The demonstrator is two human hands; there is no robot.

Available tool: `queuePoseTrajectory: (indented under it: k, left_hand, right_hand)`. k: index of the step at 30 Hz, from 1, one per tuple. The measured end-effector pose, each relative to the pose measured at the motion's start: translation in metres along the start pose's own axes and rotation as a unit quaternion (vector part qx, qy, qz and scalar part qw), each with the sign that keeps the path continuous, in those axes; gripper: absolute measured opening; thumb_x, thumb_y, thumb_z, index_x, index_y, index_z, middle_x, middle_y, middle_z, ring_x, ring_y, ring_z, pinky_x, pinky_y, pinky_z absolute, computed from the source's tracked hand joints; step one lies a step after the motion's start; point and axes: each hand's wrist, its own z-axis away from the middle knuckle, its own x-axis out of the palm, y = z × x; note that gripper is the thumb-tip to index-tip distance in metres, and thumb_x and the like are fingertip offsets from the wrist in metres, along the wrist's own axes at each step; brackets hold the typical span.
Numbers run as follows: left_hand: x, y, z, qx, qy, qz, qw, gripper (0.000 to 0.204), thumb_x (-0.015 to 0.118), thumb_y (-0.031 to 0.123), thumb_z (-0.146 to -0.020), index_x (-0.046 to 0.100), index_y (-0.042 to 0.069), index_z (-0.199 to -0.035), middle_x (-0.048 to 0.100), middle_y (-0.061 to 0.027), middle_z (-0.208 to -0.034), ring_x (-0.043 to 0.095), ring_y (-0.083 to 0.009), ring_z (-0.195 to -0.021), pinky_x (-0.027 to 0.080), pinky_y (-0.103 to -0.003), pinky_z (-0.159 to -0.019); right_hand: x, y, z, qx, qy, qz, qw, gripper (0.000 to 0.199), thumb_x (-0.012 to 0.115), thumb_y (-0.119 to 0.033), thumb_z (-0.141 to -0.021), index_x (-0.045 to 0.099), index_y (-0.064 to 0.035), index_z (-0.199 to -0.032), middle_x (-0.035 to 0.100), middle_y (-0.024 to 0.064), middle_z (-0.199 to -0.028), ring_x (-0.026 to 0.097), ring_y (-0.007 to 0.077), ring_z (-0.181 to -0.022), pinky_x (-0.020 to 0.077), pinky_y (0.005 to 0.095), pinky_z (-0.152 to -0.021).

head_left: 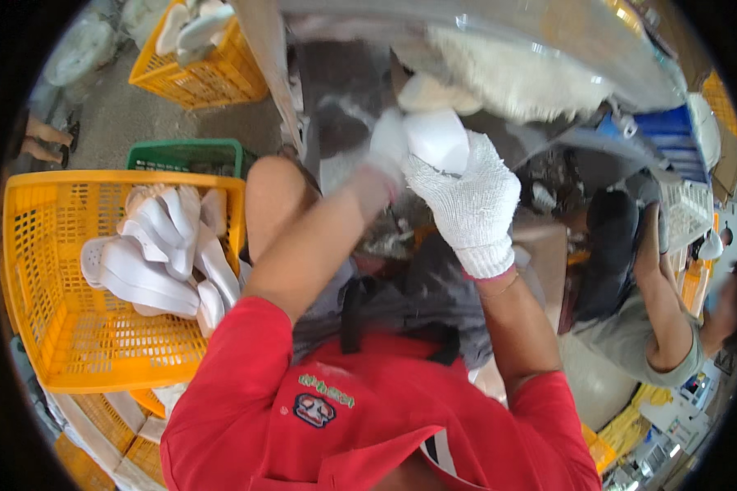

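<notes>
My right hand, in a white knitted glove, is closed on a smooth white moulded shoe piece with a rounded end. Most of that piece's far side is hidden or blurred. My left hand, also gloved in white, is smeared by motion at the piece's left side; its fingers cannot be made out. Just beyond both hands, a cream-coloured pad and a fluffy white wheel-like roll sit under a curved metallic cover.
At my left stands a yellow basket holding several white shoe pieces. Behind it are a green crate and another yellow basket with light-coloured pieces. A blue crate is at far right, above a seated person.
</notes>
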Motion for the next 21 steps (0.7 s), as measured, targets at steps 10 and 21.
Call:
queuePoseTrajectory:
  k: [10, 21]
  left_hand:
    - [-0.002, -0.045, 0.01, 0.173, 0.003, 0.09, 0.981, 0.042, 0.042, 0.034, -0.111, 0.068, 0.007, -0.129, 0.073, -0.0128, -0.121, 0.071, -0.0283, -0.112, 0.056, -0.04, -0.1]
    - [0.007, 0.033, 0.008, 0.192, 0.102, -0.639, 0.738, 0.058, 0.054, 0.049, -0.108, 0.067, 0.0, -0.138, 0.07, -0.0192, -0.136, 0.064, -0.0319, -0.129, 0.048, -0.04, -0.112]
  right_hand:
    - [-0.042, -0.034, 0.017, 0.077, -0.23, -0.09, 0.966, 0.061, 0.084, -0.024, -0.082, 0.065, 0.0027, -0.133, 0.074, 0.0228, -0.108, 0.073, 0.0325, -0.101, 0.0573, 0.0382, -0.092]
    - [-0.012, -0.015, -0.012, 0.256, -0.142, -0.335, 0.895, 0.025, 0.077, -0.01, -0.089, 0.075, 0.0055, -0.109, 0.077, 0.0103, -0.094, 0.07, 0.0125, -0.083, 0.0582, 0.0333, -0.077]
